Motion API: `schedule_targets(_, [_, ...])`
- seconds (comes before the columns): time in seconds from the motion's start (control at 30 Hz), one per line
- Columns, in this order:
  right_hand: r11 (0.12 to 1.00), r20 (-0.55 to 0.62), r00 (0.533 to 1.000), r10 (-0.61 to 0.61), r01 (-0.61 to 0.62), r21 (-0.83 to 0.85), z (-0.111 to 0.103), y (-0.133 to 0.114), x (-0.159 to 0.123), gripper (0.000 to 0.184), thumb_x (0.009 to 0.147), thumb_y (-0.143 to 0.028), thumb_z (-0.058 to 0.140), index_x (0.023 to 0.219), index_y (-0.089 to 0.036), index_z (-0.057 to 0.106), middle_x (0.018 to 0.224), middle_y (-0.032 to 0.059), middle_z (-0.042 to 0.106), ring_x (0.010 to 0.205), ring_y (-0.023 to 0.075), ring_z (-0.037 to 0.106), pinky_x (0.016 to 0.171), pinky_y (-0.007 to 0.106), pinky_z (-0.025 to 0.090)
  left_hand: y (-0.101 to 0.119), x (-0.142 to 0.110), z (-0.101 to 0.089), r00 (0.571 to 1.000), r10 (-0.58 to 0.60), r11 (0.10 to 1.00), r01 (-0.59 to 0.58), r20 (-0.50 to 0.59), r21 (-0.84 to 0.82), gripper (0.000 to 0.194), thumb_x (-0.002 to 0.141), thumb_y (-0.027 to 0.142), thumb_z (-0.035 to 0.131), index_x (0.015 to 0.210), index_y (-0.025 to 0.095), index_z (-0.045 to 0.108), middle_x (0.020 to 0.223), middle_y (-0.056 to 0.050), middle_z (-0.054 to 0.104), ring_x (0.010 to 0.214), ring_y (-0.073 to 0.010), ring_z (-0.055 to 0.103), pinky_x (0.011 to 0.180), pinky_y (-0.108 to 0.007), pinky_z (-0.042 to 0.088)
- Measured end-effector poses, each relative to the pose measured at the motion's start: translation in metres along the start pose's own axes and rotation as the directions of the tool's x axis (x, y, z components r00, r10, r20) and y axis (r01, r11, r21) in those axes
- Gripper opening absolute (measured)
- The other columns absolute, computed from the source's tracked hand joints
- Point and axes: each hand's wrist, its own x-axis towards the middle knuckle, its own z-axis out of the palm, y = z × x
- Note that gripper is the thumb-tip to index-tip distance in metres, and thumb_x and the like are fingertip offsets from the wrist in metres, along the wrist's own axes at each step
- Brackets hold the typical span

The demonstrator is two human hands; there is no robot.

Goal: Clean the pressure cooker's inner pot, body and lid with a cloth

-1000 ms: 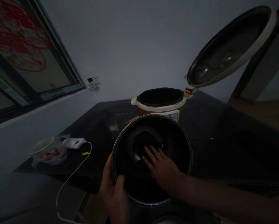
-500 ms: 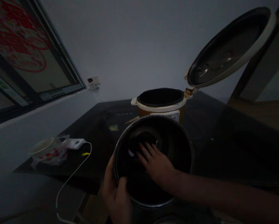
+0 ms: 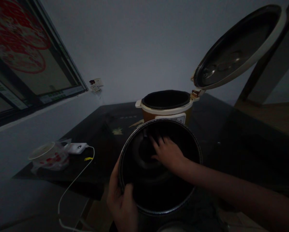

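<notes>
My left hand point(image 3: 122, 201) grips the left rim of a black rice cooker inner pot point(image 3: 156, 193), thumb over the edge and fingers outside. The pot is tilted so its dark inside faces me. Inside it, my right hand point(image 3: 169, 153) reaches in from the right with fingers spread toward the inner surface. It holds nothing that I can see, and the dimness hides whether the fingertips touch the pot. Behind the pot stands the rice cooker body point(image 3: 167, 111), its hinged lid point(image 3: 241, 48) raised to the right.
Black tabletop point(image 3: 231, 138) lies under the cooker, against a pale wall. On the left are a bagged paper bowl point(image 3: 50, 156), a white plug-like device point(image 3: 77, 148) with a cord hanging off the edge, and a yellow scrap point(image 3: 88, 159). A wall socket point(image 3: 96, 84) is near the window.
My right hand has moved up and slightly right inside the pot. My left hand keeps its grip on the rim, and the pot has barely shifted.
</notes>
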Motion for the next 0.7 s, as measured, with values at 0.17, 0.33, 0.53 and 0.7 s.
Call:
schedule_targets(0.17, [0.999,0.108,0.993,0.052,-0.051,-0.019,0.018,0.007,-0.025,0.092,0.077,-0.046,0.073,0.147,-0.004,0.033,0.147,0.0344,0.029,0.137,0.0454,0.033,0.108,0.054,0.036,-0.006,0.003,-0.003,1.000,0.002,1.000,-0.002,-0.002,0.022,0.050,0.075,0.014,0.060,0.122,0.031,0.065,0.128,0.001,0.065,0.123,-0.0250,0.056,0.103,-0.038,0.045])
schedule_targets(0.33, [1.000,0.297,0.955,0.002,-0.004,0.005,0.017,-0.002,-0.044,0.091,0.076,-0.049,0.073,0.145,-0.002,0.036,0.143,0.0374,0.031,0.134,0.0457,0.035,0.105,0.054,0.040,-0.009,0.003,-0.005,0.999,0.022,0.999,-0.022,0.024,0.028,0.054,0.076,0.013,0.058,0.127,0.031,0.061,0.130,0.001,0.064,0.124,-0.0243,0.054,0.106,-0.039,0.042])
schedule_targets(0.53, [0.993,0.462,0.880,-0.112,0.080,0.089,-0.005,-0.016,-0.049,0.066,0.086,-0.048,0.061,0.132,0.000,0.056,0.131,0.0348,0.052,0.128,0.0450,0.046,0.104,0.060,0.037,-0.009,0.002,-0.003,1.000,0.020,1.000,-0.020,0.011,0.020,0.054,0.075,0.012,0.057,0.124,0.033,0.063,0.129,0.003,0.064,0.122,-0.0222,0.056,0.101,-0.034,0.045])
schedule_targets(0.7, [0.914,0.368,0.877,-0.310,0.168,0.370,-0.009,-0.022,-0.051,0.039,0.096,-0.035,0.049,0.125,-0.012,0.063,0.117,0.0229,0.067,0.106,0.0327,0.066,0.089,0.049,0.052,-0.009,0.003,-0.003,0.999,0.034,0.999,-0.035,0.028,0.017,0.052,0.076,0.013,0.057,0.124,0.032,0.063,0.129,0.003,0.064,0.122,-0.0223,0.055,0.102,-0.034,0.043])
